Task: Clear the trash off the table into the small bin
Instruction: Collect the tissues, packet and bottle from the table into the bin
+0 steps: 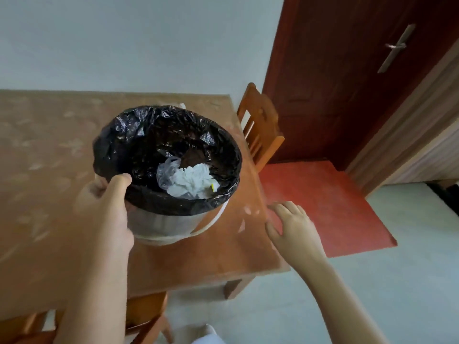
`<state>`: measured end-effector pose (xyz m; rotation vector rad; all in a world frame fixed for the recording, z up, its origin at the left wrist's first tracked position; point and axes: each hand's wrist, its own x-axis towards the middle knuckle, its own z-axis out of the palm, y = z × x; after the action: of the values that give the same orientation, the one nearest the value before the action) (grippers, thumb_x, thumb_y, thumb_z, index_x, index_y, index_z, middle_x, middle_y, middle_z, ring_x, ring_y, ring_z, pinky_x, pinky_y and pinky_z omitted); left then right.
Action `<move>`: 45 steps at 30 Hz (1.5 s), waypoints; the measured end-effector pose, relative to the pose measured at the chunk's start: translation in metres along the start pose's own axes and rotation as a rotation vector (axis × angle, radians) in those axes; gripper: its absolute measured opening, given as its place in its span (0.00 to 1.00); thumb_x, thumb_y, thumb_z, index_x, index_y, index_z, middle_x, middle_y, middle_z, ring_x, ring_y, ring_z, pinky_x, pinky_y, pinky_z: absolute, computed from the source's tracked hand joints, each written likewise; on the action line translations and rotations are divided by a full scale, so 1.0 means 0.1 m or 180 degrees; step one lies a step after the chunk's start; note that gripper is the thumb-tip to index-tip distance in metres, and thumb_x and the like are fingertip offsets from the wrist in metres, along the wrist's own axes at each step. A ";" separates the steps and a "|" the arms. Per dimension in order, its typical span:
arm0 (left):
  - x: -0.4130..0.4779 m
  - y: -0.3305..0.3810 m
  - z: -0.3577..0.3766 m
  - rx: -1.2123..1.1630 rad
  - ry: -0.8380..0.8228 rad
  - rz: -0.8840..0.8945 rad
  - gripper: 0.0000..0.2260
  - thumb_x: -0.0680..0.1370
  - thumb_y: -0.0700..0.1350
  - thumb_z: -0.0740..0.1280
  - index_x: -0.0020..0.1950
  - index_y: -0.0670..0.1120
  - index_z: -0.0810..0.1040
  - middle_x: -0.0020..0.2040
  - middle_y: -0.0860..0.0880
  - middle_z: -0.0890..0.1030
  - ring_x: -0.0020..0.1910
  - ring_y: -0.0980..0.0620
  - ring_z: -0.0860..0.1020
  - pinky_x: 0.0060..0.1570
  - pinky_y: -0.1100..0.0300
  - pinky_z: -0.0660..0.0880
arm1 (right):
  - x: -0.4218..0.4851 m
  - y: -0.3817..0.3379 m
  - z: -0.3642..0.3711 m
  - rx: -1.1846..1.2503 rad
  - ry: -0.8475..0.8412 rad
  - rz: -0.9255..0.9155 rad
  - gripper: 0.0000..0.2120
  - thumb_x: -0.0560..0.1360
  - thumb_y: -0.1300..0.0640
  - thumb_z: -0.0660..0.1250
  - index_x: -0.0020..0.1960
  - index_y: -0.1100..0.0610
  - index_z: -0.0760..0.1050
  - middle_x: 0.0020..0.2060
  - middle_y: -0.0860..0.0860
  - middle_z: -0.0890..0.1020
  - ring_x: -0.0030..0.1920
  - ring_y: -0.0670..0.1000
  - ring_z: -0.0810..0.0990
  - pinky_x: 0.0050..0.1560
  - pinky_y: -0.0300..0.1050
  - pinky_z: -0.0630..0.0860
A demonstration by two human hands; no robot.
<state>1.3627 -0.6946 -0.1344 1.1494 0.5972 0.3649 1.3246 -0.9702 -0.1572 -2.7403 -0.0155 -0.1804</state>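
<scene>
A small white bin (pixel 161 225) lined with a black bag (pixel 139 135) is over the right part of the brown table (pixel 44 170). Inside lie a crumpled white tissue (pixel 192 181), a clear plastic bag (pixel 166 172) and something brown (pixel 192 158). My left hand (pixel 109 202) grips the bin's near rim, thumb inside over the liner. My right hand (pixel 291 225) hovers open at the table's right edge, fingers spread, holding nothing.
A wooden chair (pixel 260 125) stands at the table's far right side, another chair (pixel 146 316) at the near edge. A dark red door (pixel 347 83) and a red mat (pixel 323 207) lie to the right on the pale floor.
</scene>
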 end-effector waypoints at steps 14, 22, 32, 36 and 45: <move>0.26 -0.02 0.28 0.0400 0.2017 0.1084 0.15 0.64 0.46 0.70 0.31 0.50 0.61 0.36 0.47 0.72 0.37 0.51 0.74 0.37 0.65 0.75 | 1.88 0.00 0.82 0.0303 -0.1143 -0.0982 0.15 0.73 0.53 0.63 0.58 0.56 0.72 0.54 0.54 0.76 0.57 0.57 0.72 0.56 0.52 0.72; 0.24 -0.22 0.77 0.1015 0.2671 0.1392 0.16 0.69 0.46 0.70 0.32 0.50 0.62 0.27 0.56 0.63 0.27 0.59 0.62 0.31 0.68 0.63 | 2.86 0.09 1.28 0.0433 -0.2067 -0.1355 0.18 0.74 0.53 0.62 0.62 0.57 0.68 0.62 0.55 0.73 0.64 0.55 0.69 0.61 0.52 0.69; 0.08 -0.26 0.98 0.0798 0.3147 0.1286 0.14 0.67 0.48 0.70 0.34 0.49 0.65 0.37 0.43 0.69 0.39 0.48 0.69 0.44 0.53 0.69 | 3.03 -0.01 1.71 0.0503 -0.2258 -0.1466 0.17 0.71 0.54 0.65 0.58 0.55 0.69 0.54 0.55 0.75 0.54 0.57 0.73 0.48 0.51 0.72; 0.04 -0.27 1.00 0.0874 0.3236 0.1256 0.14 0.66 0.49 0.70 0.34 0.49 0.64 0.35 0.43 0.68 0.38 0.48 0.68 0.44 0.53 0.70 | 3.04 -0.03 1.80 0.0557 -0.2208 -0.1620 0.16 0.72 0.57 0.64 0.59 0.55 0.70 0.53 0.56 0.75 0.53 0.57 0.74 0.47 0.50 0.72; -0.10 -0.30 0.96 0.0919 0.3358 0.1066 0.13 0.66 0.51 0.70 0.34 0.48 0.66 0.38 0.43 0.73 0.40 0.46 0.72 0.50 0.41 0.75 | 2.98 -0.02 1.89 0.1006 -0.1819 -0.1479 0.08 0.72 0.63 0.63 0.50 0.61 0.74 0.46 0.60 0.78 0.44 0.60 0.76 0.41 0.48 0.70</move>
<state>1.4133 -0.7826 -0.1327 1.2880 1.4078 1.2382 1.6434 -0.9002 -0.2910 -2.3378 -0.7662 0.4461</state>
